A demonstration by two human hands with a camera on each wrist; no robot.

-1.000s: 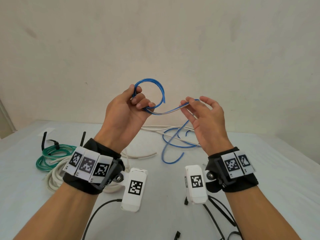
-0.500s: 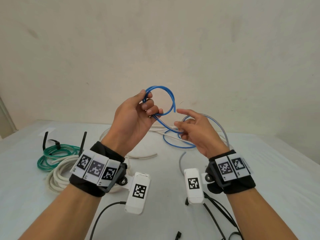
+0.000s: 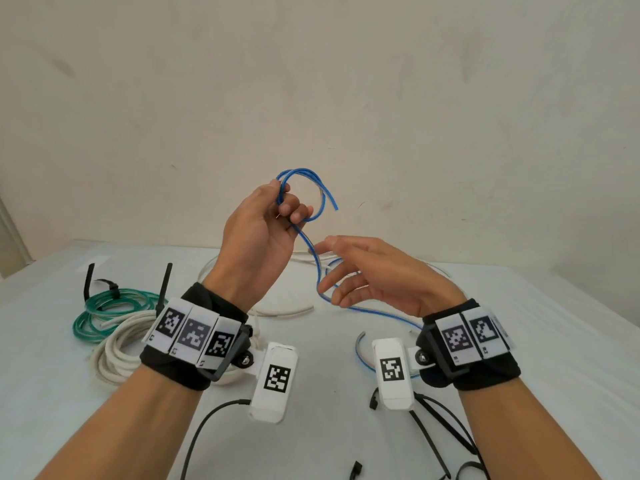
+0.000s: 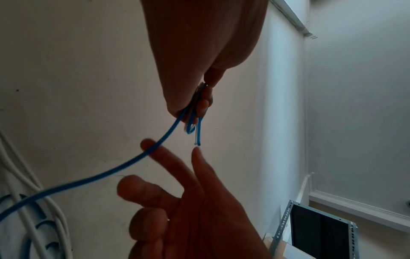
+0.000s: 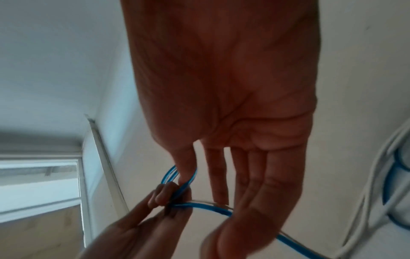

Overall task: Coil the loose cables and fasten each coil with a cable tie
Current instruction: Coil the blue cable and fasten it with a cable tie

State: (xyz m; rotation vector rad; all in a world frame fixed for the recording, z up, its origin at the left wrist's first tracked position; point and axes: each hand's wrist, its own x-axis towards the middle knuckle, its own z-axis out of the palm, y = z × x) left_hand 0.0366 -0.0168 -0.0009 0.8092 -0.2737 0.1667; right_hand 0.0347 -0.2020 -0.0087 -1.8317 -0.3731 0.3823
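Nearest the camera, loose black cable ties (image 3: 446, 431) lie on the white surface (image 3: 561, 341) at the right, not yet in use. Further in on the left sit two finished bundles, a white coil (image 3: 114, 355) and, just beyond it and touching, a green coil (image 3: 104, 311), each with a black tie sticking up. Above the middle of the surface the right hand (image 3: 377, 275) is open, fingers spread and relaxed, with the blue cable (image 3: 313, 258) running across them; its grip clamps nothing. Up and to the left, the left hand (image 3: 259, 233) pinches the small blue loops between thumb and curled fingers, and a short free end pokes out to the right of the loop. From that grip the cable drops down past the right fingers, trails to the surface and curls off behind the right wrist. Farther back, a loose white cable (image 3: 270, 311) sprawls in wide arcs near the wall.

This blue cable looks thin, light and springy: the loops are small and want to open, so I judge the left pinch must sit right where the turns cross. The best place for the right hand is on the hanging run just below the coil, sliding along it to feed each new turn. A slack pinch would probably let the whole coil spring apart
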